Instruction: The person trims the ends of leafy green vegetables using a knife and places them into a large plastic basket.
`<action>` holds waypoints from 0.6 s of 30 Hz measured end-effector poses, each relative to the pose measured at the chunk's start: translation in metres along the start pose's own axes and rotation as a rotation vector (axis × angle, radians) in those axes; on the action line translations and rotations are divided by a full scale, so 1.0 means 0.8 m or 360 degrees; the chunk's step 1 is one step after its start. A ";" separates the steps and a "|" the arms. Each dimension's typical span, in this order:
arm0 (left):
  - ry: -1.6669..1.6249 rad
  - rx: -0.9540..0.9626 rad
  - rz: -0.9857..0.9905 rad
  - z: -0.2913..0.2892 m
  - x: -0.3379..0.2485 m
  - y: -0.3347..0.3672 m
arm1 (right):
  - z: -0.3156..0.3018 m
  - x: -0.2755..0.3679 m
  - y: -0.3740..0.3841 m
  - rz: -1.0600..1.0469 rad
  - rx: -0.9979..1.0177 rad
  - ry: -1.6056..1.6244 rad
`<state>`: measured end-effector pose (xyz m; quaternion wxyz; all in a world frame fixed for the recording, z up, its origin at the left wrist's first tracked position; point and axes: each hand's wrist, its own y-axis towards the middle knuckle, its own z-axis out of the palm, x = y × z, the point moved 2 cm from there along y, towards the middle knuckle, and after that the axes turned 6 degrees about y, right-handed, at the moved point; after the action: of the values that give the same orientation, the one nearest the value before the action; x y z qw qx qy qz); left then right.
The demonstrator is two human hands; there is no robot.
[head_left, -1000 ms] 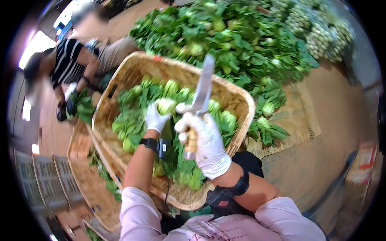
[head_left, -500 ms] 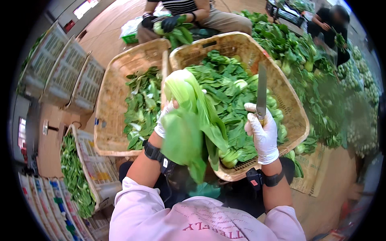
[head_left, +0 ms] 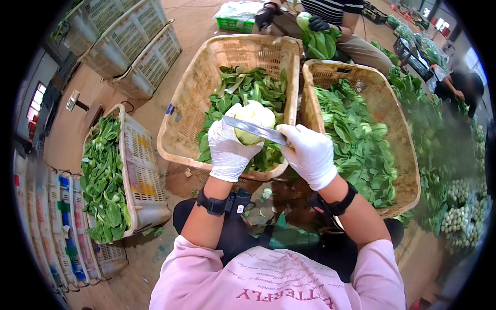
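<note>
In a white glove, my left hand (head_left: pixel 230 147) is closed round a bok choy (head_left: pixel 256 114), its pale base turned up toward me. My right hand (head_left: pixel 309 154), gloved as well, grips the handle of a knife (head_left: pixel 258 129). The blade lies across the bok choy's base, its tip by my left fingers; whether it cuts in, I cannot tell. Beneath both hands is the left crate (head_left: pixel 175 126), with loose green leaves (head_left: pixel 243 85) inside. The right crate (head_left: pixel 408 170) holds many bok choy heads (head_left: pixel 356 139).
Across from me a person in black gloves (head_left: pixel 318 23) holds another bok choy. A crate of greens (head_left: pixel 147 181) stands at my left, below stacked crates (head_left: pixel 139 57). Piled bok choy (head_left: pixel 434 160) lies along the right, where another person (head_left: pixel 460 90) crouches. Scraps (head_left: pixel 266 193) litter the floor by my knees.
The view has swung to the right. The bok choy has turned so its base faces up, over the left crate. My right hand has brought the knife from upright across to it.
</note>
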<state>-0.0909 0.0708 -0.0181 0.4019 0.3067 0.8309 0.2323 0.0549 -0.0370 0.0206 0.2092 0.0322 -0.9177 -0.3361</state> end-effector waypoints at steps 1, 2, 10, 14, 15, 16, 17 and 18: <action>-0.0062 0.0039 -0.0059 -0.005 0.011 -0.001 | 0.018 0.004 0.007 -0.0024 0.0058 -0.0083; -0.0127 0.0079 -0.0116 -0.009 0.021 -0.002 | 0.035 0.003 0.012 -0.0055 0.0075 -0.0039; 0.0017 0.0088 -0.0298 -0.042 0.073 -0.013 | 0.102 0.015 0.039 -0.0113 0.0150 0.0149; -0.0164 -0.0211 0.0002 -0.065 0.047 -0.009 | 0.144 -0.082 0.023 0.0633 0.0915 -0.0352; -0.0276 -0.0313 0.0173 -0.073 0.042 -0.005 | 0.148 -0.120 0.002 0.0829 0.1182 -0.0332; -0.0409 -0.0402 0.0085 -0.067 0.052 -0.013 | 0.142 -0.119 0.002 0.0963 0.1051 -0.0256; -0.0428 -0.0314 -0.0061 -0.062 0.068 -0.011 | 0.138 -0.118 0.002 0.1099 0.0917 -0.0181; -0.0475 -0.0212 -0.0247 -0.052 0.078 -0.013 | 0.129 -0.120 -0.001 0.1063 0.0664 -0.0076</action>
<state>-0.1580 0.1012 -0.0337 0.5570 0.2454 0.7659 0.2070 0.1002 0.0439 -0.0858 0.2746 -0.2341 -0.9309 -0.0564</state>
